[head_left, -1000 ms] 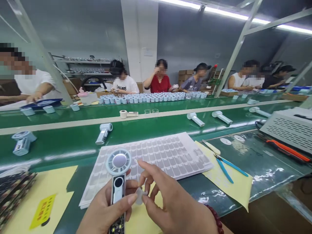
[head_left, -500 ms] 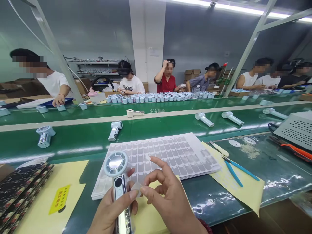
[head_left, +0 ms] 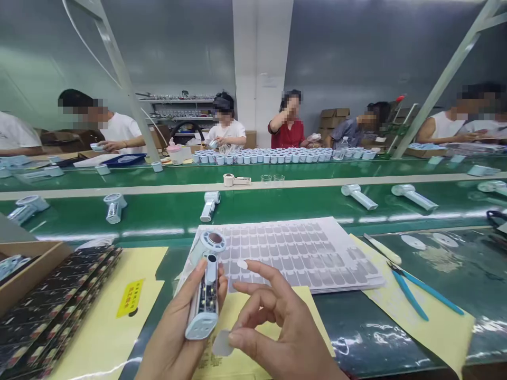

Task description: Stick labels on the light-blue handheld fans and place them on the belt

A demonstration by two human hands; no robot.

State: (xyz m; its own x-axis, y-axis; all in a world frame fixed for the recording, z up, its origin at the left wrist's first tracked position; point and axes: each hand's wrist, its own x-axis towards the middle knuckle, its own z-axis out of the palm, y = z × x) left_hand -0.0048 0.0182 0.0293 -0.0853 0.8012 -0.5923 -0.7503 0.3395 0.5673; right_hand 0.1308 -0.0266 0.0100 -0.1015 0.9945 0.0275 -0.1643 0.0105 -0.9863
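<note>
My left hand (head_left: 174,322) is wrapped around a light-blue handheld fan (head_left: 202,325), its round head pointing away from me and its base end toward me. A circuit board shows through the handle's front. Between thumb and fingers, my right hand (head_left: 281,327) pinches a small translucent film piece (head_left: 222,343) with rounded edges, just below and right of the fan's base. A small white oval sticker (head_left: 242,264) sits on the tip of my right index finger, which is stretched out. Beyond both hands lies a stack of sticker sheets (head_left: 293,253) with rows of grey shapes.
Blue-handled nippers (head_left: 412,295) and a knife (head_left: 382,248) lie right, by a yellow sheet (head_left: 443,330). Circuit boards (head_left: 59,301) and a cardboard box (head_left: 51,253) stand left. Several fans, one a white fan (head_left: 236,180), lie along the green conveyor (head_left: 277,203). Co-workers sit opposite.
The view has turned left. My left hand has tilted the fan so its base shows. My right hand has drawn the film piece away from the left thumb, down toward me.
</note>
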